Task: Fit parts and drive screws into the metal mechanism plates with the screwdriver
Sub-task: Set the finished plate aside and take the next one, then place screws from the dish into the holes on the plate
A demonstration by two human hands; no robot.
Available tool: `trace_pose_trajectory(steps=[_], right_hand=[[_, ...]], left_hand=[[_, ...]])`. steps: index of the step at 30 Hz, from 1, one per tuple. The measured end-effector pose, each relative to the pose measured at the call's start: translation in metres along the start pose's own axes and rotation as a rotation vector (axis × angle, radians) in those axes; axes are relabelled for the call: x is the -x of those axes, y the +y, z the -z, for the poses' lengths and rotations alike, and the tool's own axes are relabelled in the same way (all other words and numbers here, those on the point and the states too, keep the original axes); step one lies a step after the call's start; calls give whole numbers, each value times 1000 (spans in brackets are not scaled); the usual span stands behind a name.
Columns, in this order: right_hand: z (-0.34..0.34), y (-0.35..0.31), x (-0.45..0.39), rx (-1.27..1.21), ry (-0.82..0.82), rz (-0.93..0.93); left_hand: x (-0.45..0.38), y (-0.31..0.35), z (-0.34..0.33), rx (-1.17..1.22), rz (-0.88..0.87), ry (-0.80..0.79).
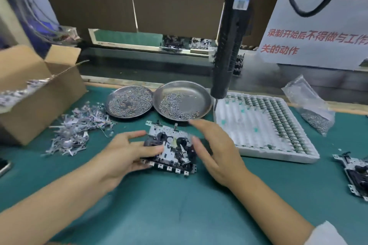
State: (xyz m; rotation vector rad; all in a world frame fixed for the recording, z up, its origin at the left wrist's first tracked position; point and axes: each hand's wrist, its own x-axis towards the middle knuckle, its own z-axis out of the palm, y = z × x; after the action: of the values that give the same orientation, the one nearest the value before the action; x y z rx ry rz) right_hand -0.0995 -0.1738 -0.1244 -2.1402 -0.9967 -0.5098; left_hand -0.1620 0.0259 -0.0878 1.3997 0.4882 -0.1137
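Near the middle of the green bench (179, 205), a metal mechanism plate (169, 145) with black parts on top, lying flat between two bare hands. Left hand (127, 155) at the plate's left edge, thumb laid on its top and fingers curled under the near-left side, so gripping it. Right hand (215, 151) just over the plate's right side, fingers straight and spread, holding nothing; contact with the plate impossible to tell because of blur. Just behind the plate, two round metal dishes touching each other: left dish (129, 102) nearly full of small screws, right dish (183, 100) with screws only in its left and near parts. Hanging above the right dish's far-right rim, a black electric screwdriver (231, 36), upright, slightly tilted, its tip (216, 104) beside the corner of a white tray (262, 127), untouched by either hand. Tray on the right half of the bench, rows of small parts along its far and right sides. Further right, a clear plastic bag (310, 103) with screws, and a second mechanism plate (356, 175) at the right edge. On the left side, an open cardboard box (35, 89) and beside it a loose pile of thin metal pieces (79, 127). At the back right, a white paper sign (318, 32) with red writing.
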Motion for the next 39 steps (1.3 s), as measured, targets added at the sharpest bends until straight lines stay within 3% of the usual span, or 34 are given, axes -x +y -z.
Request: trace_pose_trajectory(steps=[3, 5, 8, 13, 15, 17, 23, 27, 29, 31, 34, 39], right_hand=[[2, 0, 6, 118, -199, 214], [1, 0, 8, 178, -221, 260], [-1, 3, 8, 210, -220, 262], [-3, 7, 9, 217, -198, 229], [-4, 8, 8, 236, -182, 210], [-5, 8, 8, 250, -174, 190], [-3, 7, 9, 186, -179, 164], [-4, 3, 8, 66, -46, 137], [-4, -1, 8, -50, 57, 87], [-4, -4, 8, -137, 114, 42], [-5, -8, 6, -186, 104, 15], [-9, -2, 5, -122, 31, 22]], left_hand=[[0, -16, -14, 37, -30, 47], [-1, -18, -17, -88, -75, 50], [-4, -12, -3, -559, -219, 74], [-12, -2, 50, -1105, -556, 368], [-17, -5, 69, -1351, -592, 447], [-22, -10, 78, -1431, -587, 448], [-21, -10, 77, -1374, -644, 436], [-6, -2, 69, -1001, -703, 396], [3, 6, 57, -831, -714, 250], [7, 12, 39, -700, -721, 4], [-4, 13, 12, -686, -714, -297], [-33, 11, -5, -684, -702, -435]])
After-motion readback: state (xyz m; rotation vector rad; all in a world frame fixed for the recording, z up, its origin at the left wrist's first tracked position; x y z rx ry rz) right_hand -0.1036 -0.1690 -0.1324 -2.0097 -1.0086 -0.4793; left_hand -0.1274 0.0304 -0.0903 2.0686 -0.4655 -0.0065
